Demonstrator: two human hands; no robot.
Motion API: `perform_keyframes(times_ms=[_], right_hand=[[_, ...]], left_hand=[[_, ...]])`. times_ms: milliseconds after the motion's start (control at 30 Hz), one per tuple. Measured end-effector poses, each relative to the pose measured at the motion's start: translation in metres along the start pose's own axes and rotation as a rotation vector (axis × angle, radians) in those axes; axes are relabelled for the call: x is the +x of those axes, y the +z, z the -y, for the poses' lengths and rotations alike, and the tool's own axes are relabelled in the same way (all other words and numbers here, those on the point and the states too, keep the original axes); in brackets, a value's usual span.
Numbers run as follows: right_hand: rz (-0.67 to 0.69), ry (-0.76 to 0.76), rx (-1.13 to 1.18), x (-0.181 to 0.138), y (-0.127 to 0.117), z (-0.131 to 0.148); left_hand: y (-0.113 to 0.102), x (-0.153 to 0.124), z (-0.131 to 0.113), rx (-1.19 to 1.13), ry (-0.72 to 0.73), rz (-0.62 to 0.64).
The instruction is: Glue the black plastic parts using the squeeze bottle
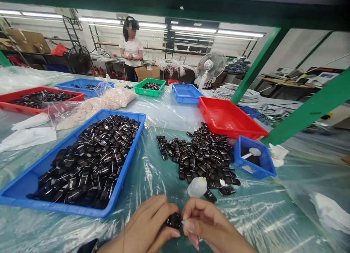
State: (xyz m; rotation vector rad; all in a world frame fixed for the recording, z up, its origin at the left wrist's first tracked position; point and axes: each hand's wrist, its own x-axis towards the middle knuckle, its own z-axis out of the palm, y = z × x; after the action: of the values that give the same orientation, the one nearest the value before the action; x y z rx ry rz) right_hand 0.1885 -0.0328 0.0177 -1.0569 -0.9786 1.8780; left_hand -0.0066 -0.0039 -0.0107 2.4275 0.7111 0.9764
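My left hand (147, 220) is closed around a small glossy black plastic piece (174, 221), gripping it between thumb and fingers near the table's front edge. Thumb and forefinger of my right hand (209, 222) are pinched together at the right end of that piece. A tiny pale bit shows at their tips, too small to name. Just beyond my right hand lies a whitish translucent squeeze bottle (197, 187) with a yellowish tip. Behind the bottle a loose pile of similar black pieces (202, 154) spreads over the plastic-covered table.
A large blue tray (131, 169) heaped with black pieces stands at left. To the right are a small blue bin (255, 172) with a white scoop (254, 152) and a red tray (232, 119). A green post (257, 66) rises there. Across the table stands a person (131, 50).
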Motion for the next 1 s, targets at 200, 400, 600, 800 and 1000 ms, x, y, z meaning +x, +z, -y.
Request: perform_keyframes(times_ms=[200, 400, 600, 800, 1000], right_hand=[[0.010, 0.026, -0.007, -0.001, 0.000, 0.002], [0.078, 0.068, -0.020, 0.005, -0.004, -0.001], [0.088, 0.036, -0.016, 0.010, -0.008, -0.007], [0.074, 0.051, 0.026, 0.010, -0.005, -0.004], [0.056, 0.082, 0.029, 0.015, -0.001, -0.013]], left_hand=[[0.001, 0.001, 0.000, 0.017, 0.022, 0.000], [0.004, 0.001, 0.001, 0.061, 0.079, -0.051], [-0.001, 0.003, -0.003, 0.105, 0.077, -0.023], [-0.017, 0.010, -0.015, 0.175, 0.093, 0.098], [-0.013, 0.010, -0.014, 0.266, 0.132, 0.052]])
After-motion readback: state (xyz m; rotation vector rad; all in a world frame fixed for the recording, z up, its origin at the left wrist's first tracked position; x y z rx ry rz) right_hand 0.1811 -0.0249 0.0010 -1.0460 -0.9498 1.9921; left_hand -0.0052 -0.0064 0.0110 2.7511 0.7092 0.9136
